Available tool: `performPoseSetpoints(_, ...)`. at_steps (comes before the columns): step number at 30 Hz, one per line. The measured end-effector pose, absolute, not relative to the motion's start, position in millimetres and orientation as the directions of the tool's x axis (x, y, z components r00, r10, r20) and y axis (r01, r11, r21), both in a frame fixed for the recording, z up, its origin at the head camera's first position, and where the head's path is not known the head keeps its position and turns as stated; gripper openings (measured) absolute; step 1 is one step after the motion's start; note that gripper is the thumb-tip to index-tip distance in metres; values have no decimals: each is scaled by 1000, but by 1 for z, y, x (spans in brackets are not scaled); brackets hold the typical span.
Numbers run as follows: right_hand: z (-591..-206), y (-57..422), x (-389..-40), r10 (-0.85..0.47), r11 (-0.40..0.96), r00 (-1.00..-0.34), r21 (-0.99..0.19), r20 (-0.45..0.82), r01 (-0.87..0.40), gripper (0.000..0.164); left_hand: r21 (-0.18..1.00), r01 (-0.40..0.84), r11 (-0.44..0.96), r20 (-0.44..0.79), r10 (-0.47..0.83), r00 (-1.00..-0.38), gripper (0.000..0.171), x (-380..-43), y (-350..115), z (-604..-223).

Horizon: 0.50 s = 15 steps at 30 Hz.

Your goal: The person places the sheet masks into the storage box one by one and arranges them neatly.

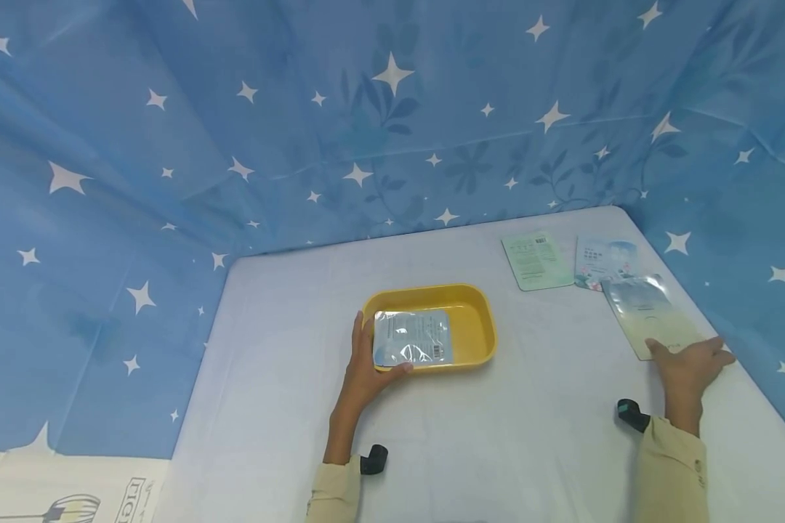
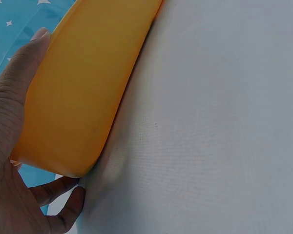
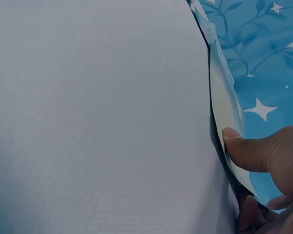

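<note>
My left hand (image 1: pixel 364 370) grips the left end of a yellow plastic tray (image 1: pixel 482 319), thumb at the front rim and fingers along the left end. A silvery-blue sheet mask packet (image 1: pixel 411 338) lies inside the tray's left part. The left wrist view shows the tray's outer wall (image 2: pixel 78 92) beside my thumb. At the table's right side, my right hand (image 1: pixel 690 367) pinches the near edge of a pale yellow-green sheet mask packet (image 1: pixel 654 316). In the right wrist view, the thumb presses on this packet (image 3: pixel 224 107), with other fingertips low at its edge.
A green packet (image 1: pixel 538 260) and a light blue flowered packet (image 1: pixel 603 259) lie at the back right; the yellow-green one overlaps the flowered one. Blue star-printed cloth (image 1: pixel 392 145) hangs along the back and sides of the white table (image 1: pixel 281 327).
</note>
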State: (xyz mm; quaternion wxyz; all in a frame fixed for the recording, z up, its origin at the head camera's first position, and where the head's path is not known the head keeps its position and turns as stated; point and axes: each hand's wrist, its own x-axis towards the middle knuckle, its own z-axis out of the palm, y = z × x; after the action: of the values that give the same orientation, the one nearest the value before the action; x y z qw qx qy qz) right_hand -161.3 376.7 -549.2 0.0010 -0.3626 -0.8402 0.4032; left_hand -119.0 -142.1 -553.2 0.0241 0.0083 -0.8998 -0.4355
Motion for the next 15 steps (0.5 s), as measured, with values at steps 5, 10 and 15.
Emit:
performPoseSetpoints(5,-545,374,-166,650,310,-683,-704,-333,639,101,789,-1,615,28,-38,-999,120,-119,-143,-553)
performPoseSetpoints(10,-544,372,-169,688,260,-649,-723,-326,640,94,793,-1,609,28,-38,-999,120,-119,-144,-552)
performPoseSetpoints(15,-546,373,-166,717,208,-616,-742,-327,637,82,796,18,605,49,-34,-998,119,-119,-144,-553)
